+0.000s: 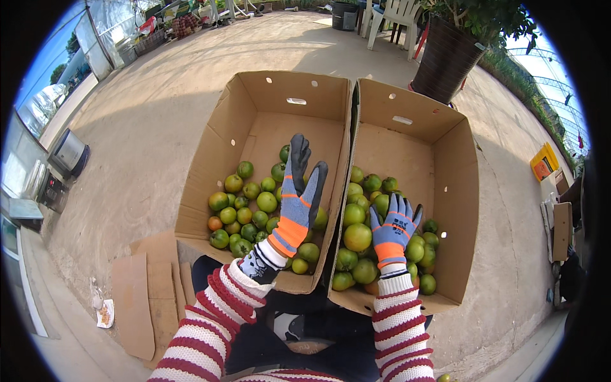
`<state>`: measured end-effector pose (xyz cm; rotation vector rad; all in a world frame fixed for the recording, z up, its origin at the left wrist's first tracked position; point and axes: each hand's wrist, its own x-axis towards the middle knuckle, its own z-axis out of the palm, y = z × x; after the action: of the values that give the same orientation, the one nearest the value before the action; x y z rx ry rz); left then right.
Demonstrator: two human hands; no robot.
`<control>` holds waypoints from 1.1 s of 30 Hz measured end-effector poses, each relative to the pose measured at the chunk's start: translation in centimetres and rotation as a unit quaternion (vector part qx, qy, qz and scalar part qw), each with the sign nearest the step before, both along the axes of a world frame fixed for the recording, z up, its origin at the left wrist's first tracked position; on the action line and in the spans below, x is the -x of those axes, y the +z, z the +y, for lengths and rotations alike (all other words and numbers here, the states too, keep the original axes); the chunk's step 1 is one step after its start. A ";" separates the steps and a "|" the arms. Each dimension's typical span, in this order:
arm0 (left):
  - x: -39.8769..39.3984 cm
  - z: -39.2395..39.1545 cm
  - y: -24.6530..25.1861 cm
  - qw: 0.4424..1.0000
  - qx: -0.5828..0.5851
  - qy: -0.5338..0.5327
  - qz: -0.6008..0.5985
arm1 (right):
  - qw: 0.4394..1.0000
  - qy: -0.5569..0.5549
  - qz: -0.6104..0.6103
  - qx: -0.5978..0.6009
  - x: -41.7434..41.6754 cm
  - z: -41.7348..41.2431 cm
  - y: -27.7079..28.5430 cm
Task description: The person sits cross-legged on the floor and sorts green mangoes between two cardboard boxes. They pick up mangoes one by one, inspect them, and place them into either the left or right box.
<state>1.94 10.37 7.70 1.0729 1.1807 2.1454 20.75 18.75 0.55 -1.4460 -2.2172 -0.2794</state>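
Two open cardboard boxes stand side by side before me, with green tomatoes in their near halves. Over the left box [229, 112] is my left hand [298, 196], in a blue-grey and orange glove with a dark palm. Its fingers point away from me, the thumb stands apart, and no tomato shows in it. My right hand [395, 224], gloved alike, lies palm down over the tomatoes in the right box [458, 157], fingers spread; what is under the palm is hidden. Small green and some orange-tinged tomatoes [243, 216] lie on the left; larger tomatoes [357, 237] lie on the right.
Flat cardboard pieces [136, 305] lie on the concrete floor [138, 143] at the lower left. Beyond the right box stands a potted plant [446, 57], with a white plastic chair [394, 21] behind it. A yellow container [544, 162] is at the far right.
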 end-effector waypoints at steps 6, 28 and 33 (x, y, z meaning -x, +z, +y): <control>14.9 8.2 -7.7 0.777 0.486 0.210 0.341 | 0.999 0.029 -0.007 -0.041 1.8 -0.2 3.0; 12.0 10.9 -8.9 0.615 0.541 -0.287 0.497 | 0.999 0.044 0.001 -0.018 1.2 0.3 2.0; 12.8 3.6 -9.5 0.656 0.547 -0.366 0.368 | 0.998 0.050 0.010 -0.029 1.0 0.2 1.5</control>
<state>-10.83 13.95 -1.80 1.3926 1.5806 0.1176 19.76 18.91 2.08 -1.2983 -2.2384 -0.2936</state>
